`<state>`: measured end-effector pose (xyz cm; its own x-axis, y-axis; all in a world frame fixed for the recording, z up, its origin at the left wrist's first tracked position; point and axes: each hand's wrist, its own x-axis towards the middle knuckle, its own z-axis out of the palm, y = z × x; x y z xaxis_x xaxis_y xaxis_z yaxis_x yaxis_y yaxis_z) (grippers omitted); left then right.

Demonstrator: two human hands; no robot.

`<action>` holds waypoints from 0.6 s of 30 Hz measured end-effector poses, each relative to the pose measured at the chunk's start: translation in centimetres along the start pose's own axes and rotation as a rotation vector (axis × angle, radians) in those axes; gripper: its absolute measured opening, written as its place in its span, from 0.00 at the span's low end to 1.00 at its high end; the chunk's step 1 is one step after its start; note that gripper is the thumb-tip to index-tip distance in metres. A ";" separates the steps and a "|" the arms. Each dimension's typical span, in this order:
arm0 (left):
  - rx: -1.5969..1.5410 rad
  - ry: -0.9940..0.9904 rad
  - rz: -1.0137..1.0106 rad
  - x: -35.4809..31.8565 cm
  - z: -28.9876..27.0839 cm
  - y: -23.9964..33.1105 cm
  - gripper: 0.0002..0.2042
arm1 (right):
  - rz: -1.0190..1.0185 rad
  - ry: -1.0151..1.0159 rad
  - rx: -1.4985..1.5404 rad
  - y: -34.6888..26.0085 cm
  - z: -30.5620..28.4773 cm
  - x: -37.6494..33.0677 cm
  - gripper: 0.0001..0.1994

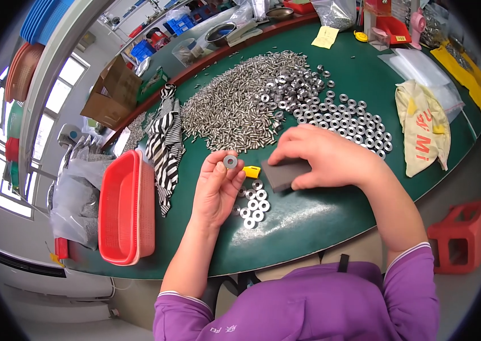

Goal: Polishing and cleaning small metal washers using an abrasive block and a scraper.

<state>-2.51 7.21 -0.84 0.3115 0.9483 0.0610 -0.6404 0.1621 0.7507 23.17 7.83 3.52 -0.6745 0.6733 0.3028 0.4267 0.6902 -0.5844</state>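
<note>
Between the thumb and fingers of my left hand (216,187) is a small round metal ring (230,162), held up with its centre hole facing me. A yellow piece (252,171) shows right beside those fingers; whether it is held or lies on the table cannot be made out. My right hand (325,156) spans a dark grey rectangular block (286,175), index finger at its far edge and thumb at its near right side. Just below the yellow piece, several loose metal rings (254,206) lie in a cluster on the green table (314,221).
A big heap of small metal pins (229,102) covers the middle back. Beside it lie piled rings (297,88) and spread-out rings (360,122). At left are a red basket (118,210) and striped cloth (166,136); at right, a cream cloth bag (422,128).
</note>
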 end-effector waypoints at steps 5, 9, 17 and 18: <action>0.000 0.032 -0.016 0.2 -0.5 -0.3 0.11 | 0.063 -0.253 -0.045 -0.5 0.1 -0.7 0.28; 0.011 0.032 0.017 0.3 -0.5 -0.5 0.12 | -0.026 -0.193 0.116 0.0 0.3 -0.2 0.29; 0.022 0.050 0.038 0.5 -0.4 -0.7 0.11 | 0.106 0.512 -0.091 3.1 1.8 1.2 0.11; 0.036 0.061 0.043 0.5 -0.4 -0.7 0.11 | 0.121 0.523 -0.079 3.4 1.9 1.2 0.11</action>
<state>-2.20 7.67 -1.61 0.2400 0.9693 0.0543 -0.6261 0.1118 0.7717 22.64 10.50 0.45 -0.2361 0.7772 0.5833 0.5400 0.6040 -0.5862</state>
